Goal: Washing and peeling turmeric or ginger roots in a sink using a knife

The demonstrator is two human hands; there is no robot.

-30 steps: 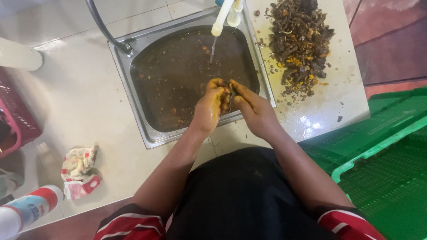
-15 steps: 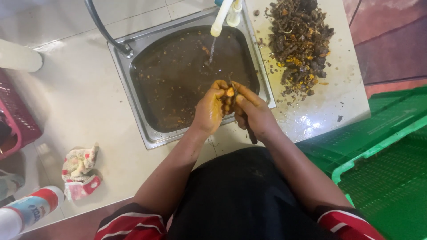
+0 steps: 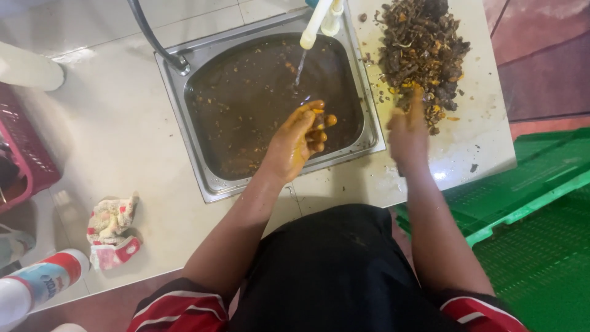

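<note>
The small yellow-orange piece (image 3: pixel 330 120) sits pinched at the left hand's (image 3: pixel 299 140) fingertips over the steel sink (image 3: pixel 203 172), seemingly pointing right. The blurred right hand (image 3: pixel 407 132), fingers loosely together, touches the dark scrap pile (image 3: pixel 423 46).

Odds and ends around the pale desk (image 3: pixel 110 141)

A crumpled rag (image 3: pixel 112 231) lies at eight o'clock, a spray bottle (image 3: pixel 38 286) beyond it; a red basket (image 3: pixel 24 147) sits at nine, green crates (image 3: pixel 534 215) at four.
</note>
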